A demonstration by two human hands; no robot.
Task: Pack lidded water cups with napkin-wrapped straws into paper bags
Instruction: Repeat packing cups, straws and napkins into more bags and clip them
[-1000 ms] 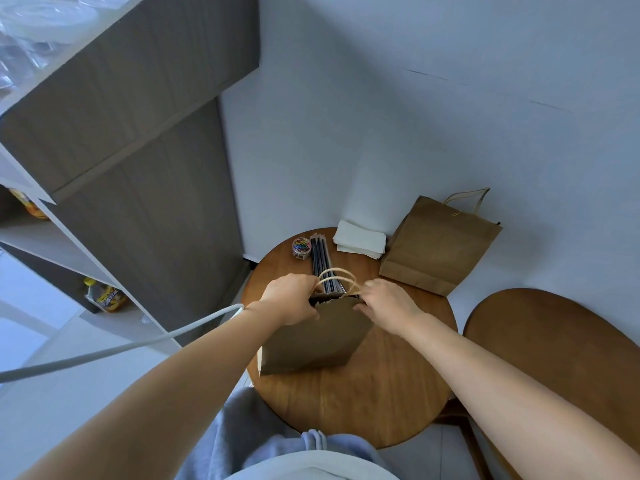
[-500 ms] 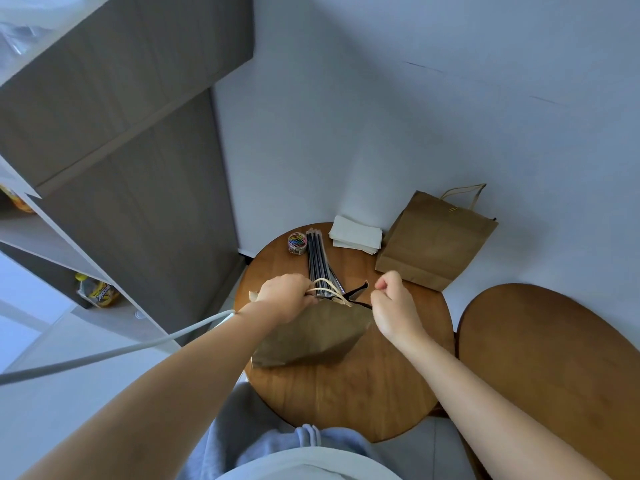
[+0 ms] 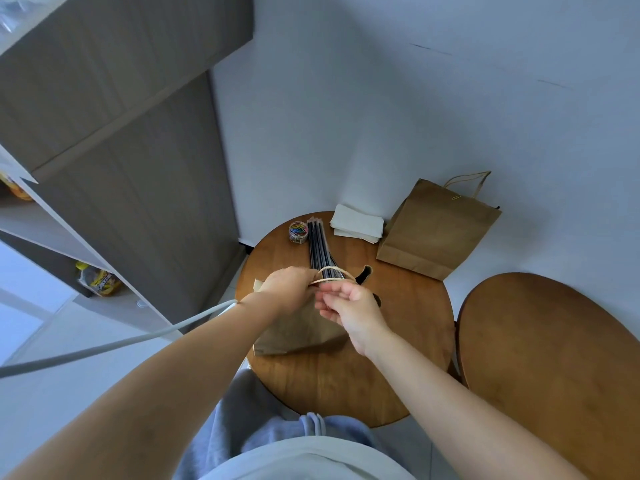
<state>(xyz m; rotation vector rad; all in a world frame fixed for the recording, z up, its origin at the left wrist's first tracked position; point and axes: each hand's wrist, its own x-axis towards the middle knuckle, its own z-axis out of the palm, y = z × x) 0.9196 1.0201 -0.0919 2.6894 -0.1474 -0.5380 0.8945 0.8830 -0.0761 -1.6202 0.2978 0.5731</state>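
A brown paper bag (image 3: 298, 336) stands on the round wooden table (image 3: 408, 344), its top squeezed together. My left hand (image 3: 289, 289) grips the bag's top edge at the base of the pale twine handles (image 3: 334, 270). My right hand (image 3: 351, 306) has come up against it, fingers curled and pinching at the handles. A dark gap of the bag's mouth (image 3: 363, 273) shows just past my right hand. What is inside the bag is hidden. A second brown bag (image 3: 436, 230) leans on the wall at the table's back right.
Black straws (image 3: 319, 244), a small jar of coloured clips (image 3: 298, 232) and a stack of white napkins (image 3: 356, 224) lie at the table's far edge. Another wooden tabletop (image 3: 554, 362) is on the right. A grey cabinet and shelves stand left; a white cable (image 3: 104, 348) crosses below my left arm.
My right hand let go of the bag's right rim and moved left to the handles beside my left hand. The bag's mouth has narrowed.
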